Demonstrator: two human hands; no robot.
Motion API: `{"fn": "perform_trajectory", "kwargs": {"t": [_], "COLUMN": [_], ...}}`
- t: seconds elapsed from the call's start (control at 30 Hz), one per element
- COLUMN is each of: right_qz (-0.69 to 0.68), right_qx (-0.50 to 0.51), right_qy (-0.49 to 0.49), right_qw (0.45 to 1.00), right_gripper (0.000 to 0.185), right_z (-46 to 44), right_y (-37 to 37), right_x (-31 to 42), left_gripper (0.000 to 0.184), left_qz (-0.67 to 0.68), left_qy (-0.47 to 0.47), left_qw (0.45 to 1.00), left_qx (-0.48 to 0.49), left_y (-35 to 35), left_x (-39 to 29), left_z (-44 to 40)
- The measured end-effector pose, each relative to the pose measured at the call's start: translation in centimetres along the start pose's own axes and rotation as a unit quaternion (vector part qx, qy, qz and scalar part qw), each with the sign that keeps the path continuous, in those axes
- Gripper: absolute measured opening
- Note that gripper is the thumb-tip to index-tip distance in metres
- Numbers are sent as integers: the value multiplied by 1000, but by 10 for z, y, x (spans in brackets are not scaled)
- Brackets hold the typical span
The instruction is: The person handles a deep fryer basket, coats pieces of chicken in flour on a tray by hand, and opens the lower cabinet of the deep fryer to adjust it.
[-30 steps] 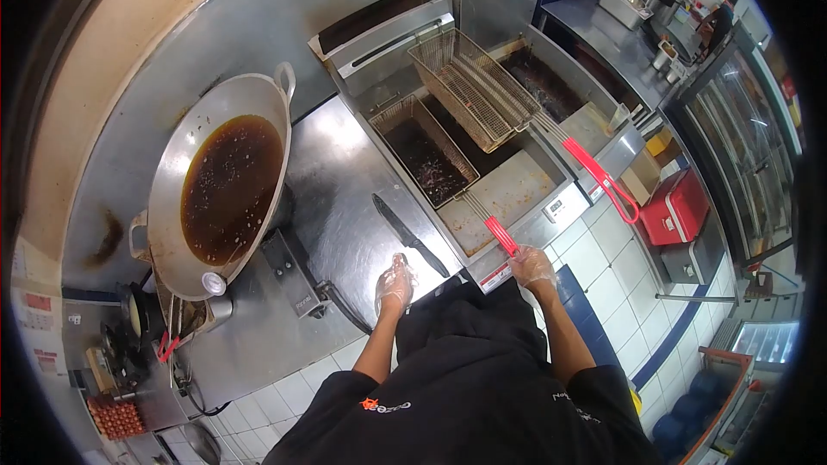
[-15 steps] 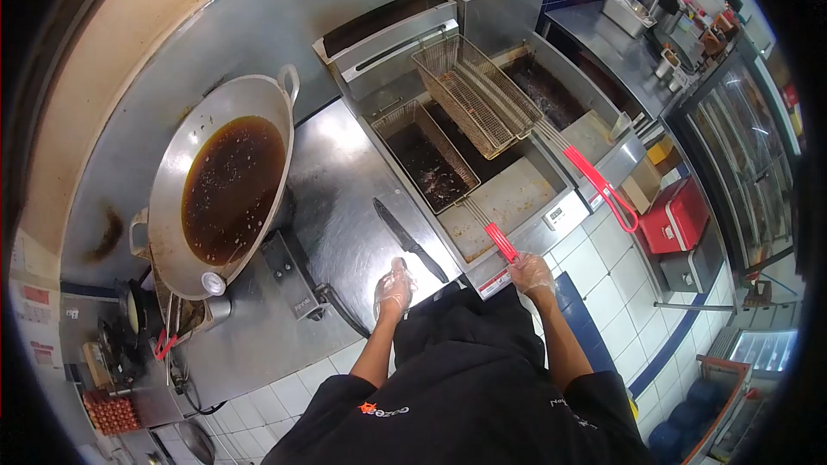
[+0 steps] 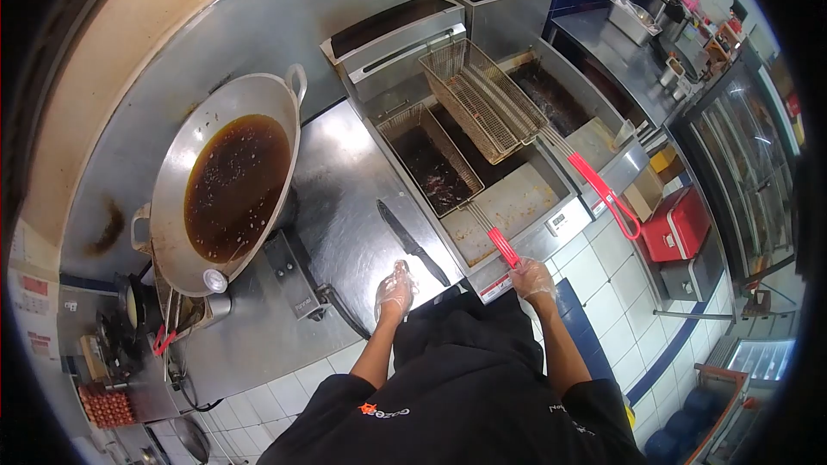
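Observation:
My right hand point(image 3: 533, 281), in a clear glove, is closed on the end of the red handle point(image 3: 503, 247) of a wire fryer basket point(image 3: 431, 160). That basket sits low in the dark oil of the fryer. My left hand point(image 3: 395, 293), gloved too, is by the counter's front edge, beside the handle of a black knife point(image 3: 413, 244); its fingers are held together and whether anything is in them is too small to tell. A second, raised wire basket point(image 3: 483, 101) with a red handle point(image 3: 603, 190) rests to the right of the first.
A big metal wok point(image 3: 174, 174) of dark oil stands on the left of the steel counter point(image 3: 332, 181). Egg trays point(image 3: 107, 405) are at the lower left. A red cooler box point(image 3: 675, 224) and a glass cabinet point(image 3: 741, 155) stand on the right.
The view has shifted slightly, so the fryer and counter sit a little lower and further right. My right hand stays at the red handle, and the baskets keep their places.

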State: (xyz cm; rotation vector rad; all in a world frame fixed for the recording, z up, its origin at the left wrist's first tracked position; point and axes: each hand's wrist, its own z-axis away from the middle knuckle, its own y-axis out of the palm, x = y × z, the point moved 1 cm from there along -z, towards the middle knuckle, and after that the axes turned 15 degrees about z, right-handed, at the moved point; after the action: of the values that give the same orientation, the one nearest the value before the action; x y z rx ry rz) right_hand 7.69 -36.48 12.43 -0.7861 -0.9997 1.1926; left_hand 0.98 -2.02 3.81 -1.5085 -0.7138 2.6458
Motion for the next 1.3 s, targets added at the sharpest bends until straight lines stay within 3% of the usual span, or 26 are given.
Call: {"fn": "perform_trajectory", "kwargs": {"t": [0.13,0.2,0.3,0.97,1.03,1.3], "right_qz": [7,2,-3,-53,28,50], "right_qx": [-26,-30,-36,-49,-64,-81], "right_qy": [-9,-15,-24,-30,-39,-27], "right_qw": [1000,999,999,997,997,995], "right_gripper": [21,21,21,22,23,23], "right_z": [-3,-1,-4,1,0,1], "right_y": [5,7,7,7,9,17], "right_x": [-2,-4,-3,-5,-5,-4], "left_gripper": [82,83,83,79,79,80], "left_qz": [-30,31,51,82,71,90], "left_qy": [-8,-106,-136,-143,-140,-147], "left_qw": [1000,993,988,986,987,984], "left_qx": [0,43,58,35,39,39], "left_y": [-1,-2,-2,0,0,1], "left_x": [0,1,-2,2,4,2], "left_z": [-4,-8,-10,-9,-10,-11]}}
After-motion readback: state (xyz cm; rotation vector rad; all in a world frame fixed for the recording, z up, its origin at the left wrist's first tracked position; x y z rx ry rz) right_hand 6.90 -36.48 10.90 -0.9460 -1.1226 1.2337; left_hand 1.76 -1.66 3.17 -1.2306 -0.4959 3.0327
